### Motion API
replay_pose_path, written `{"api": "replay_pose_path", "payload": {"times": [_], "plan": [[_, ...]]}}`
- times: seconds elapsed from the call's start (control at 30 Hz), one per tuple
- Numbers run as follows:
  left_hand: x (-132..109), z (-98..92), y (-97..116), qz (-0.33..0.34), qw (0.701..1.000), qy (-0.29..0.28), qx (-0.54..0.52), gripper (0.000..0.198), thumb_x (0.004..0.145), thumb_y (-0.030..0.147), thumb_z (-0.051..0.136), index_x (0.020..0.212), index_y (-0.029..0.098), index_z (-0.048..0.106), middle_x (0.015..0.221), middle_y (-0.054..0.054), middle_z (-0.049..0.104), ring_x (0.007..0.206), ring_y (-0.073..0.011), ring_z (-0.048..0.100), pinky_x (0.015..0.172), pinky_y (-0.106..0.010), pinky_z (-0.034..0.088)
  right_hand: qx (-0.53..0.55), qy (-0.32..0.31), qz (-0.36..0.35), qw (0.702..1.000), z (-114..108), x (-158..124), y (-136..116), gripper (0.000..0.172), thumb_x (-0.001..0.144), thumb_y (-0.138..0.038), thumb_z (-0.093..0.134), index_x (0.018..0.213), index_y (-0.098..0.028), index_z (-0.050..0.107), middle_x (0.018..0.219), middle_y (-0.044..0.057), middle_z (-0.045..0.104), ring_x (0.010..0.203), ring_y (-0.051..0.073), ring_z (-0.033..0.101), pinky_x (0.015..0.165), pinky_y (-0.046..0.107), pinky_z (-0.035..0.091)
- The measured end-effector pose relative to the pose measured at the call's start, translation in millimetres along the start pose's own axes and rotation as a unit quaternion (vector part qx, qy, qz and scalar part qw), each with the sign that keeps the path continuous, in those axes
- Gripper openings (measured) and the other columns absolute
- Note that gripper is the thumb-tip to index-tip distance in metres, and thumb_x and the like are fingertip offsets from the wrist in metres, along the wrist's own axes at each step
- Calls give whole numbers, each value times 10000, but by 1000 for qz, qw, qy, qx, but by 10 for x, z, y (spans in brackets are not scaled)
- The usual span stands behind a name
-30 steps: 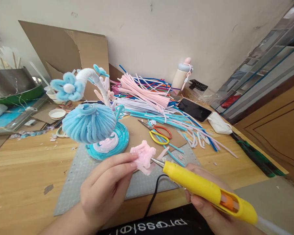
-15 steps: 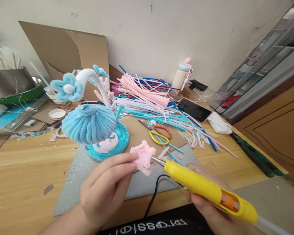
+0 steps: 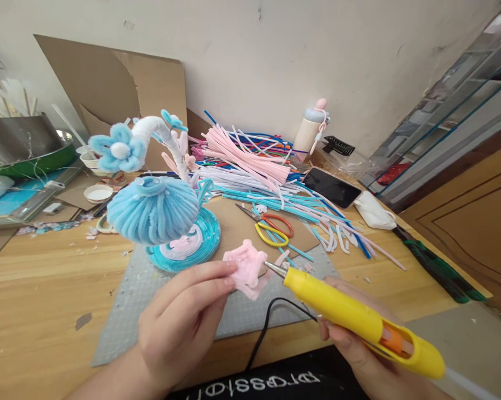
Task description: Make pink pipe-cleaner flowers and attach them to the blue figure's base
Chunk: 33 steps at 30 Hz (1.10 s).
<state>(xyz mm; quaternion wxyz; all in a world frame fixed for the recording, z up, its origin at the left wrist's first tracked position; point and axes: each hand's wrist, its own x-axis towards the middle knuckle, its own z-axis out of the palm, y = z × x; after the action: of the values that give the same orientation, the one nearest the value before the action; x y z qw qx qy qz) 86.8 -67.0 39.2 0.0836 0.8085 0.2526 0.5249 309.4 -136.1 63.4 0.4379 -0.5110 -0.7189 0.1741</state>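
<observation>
One glue gun (image 3: 333, 303) slightly farther right

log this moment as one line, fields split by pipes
left hand: pinching pink fuzzy piece | right hand: holding yellow glue gun | nozzle: at piece's edge, contact unclear | scissors: on cardboard
</observation>
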Motion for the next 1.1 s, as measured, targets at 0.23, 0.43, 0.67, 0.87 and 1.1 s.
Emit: {"api": "replay_pose_path", "payload": {"times": [0.23,0.43,0.67,0.87,1.1], "plan": [[2,-3,11,-1,1000,-1,5,285,727,-79,614,931,119,625,992,-74,693,910,-127,668,812,-228,556,3,-14,0,1000,-9,-9,-3,329,921,-432,422,676,-228,502,581,-29,495,505,107,517,467,204,426],[17,-2,17,1,1000,7,16,268,728,-61,617,910,135,628,965,-68,708,878,-133,680,787,-232,571,-22,12,-1,1000,-5,-42,47,304,927,-391,425,683,-234,516,607,-24,524,542,119,544,508,217,447],[22,-8,14,0,1000,10,24,267,728,-48,621,907,149,634,954,-65,719,862,-144,690,767,-234,583,-2,5,22,1000,-14,-26,13,271,902,-376,454,680,-246,537,593,-5,524,530,153,536,495,261,439],[29,-4,17,9,1000,12,21,270,716,-61,624,901,134,633,950,-75,717,852,-144,692,763,-227,581,-6,4,20,1000,-26,-72,44,233,891,-345,482,684,-253,533,617,-8,538,560,155,550,523,263,447],[25,-5,10,15,1000,7,5,285,704,-90,618,904,112,627,957,-93,707,864,-145,686,764,-228,578,6,3,21,1000,-14,-120,102,199,884,-313,493,699,-248,529,625,-10,535,568,149,543,538,260,446]]}}
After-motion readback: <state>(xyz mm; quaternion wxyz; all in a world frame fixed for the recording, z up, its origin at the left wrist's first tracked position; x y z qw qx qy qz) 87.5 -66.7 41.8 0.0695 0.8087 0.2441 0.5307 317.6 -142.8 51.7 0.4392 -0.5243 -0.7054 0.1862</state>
